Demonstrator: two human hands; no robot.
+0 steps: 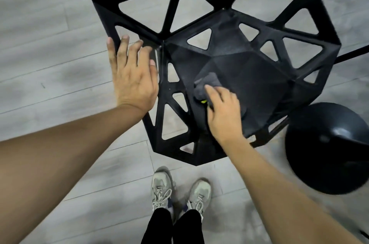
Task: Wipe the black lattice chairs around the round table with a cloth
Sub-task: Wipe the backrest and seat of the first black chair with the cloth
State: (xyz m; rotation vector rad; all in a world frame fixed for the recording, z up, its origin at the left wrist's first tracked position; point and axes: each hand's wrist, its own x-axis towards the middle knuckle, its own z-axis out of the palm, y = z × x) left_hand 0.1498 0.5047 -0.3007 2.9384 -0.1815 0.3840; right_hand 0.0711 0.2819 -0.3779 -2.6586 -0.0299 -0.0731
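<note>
While the right hand [223, 112] presses a bunched dark grey cloth [205, 86] onto the seat, the black lattice chair [239, 68] fills the upper middle of the head view, seen from above. Cloth lies on the solid faceted centre of the chair seat, toward its left side; right fingers curled over it, pinching it against the seat. A small yellow-green spot shows at the cloth's lower edge, under the fingers; cannot tell what it is.

Left hand [133, 76] at the chair's left edge: flat, fingers spread, laid on the lattice rim where backrest meets seat. Nothing held.

Below the chair's front edge: two grey lace-up shoes [179, 192] with black trouser legs, standing on the pale grey plank floor [50, 64]. Just right of the chair's front corner: a glossy black dome-shaped base [327, 148], partly blurred. Thin black bars cross beyond the chair's right side; cannot tell what they belong to.
</note>
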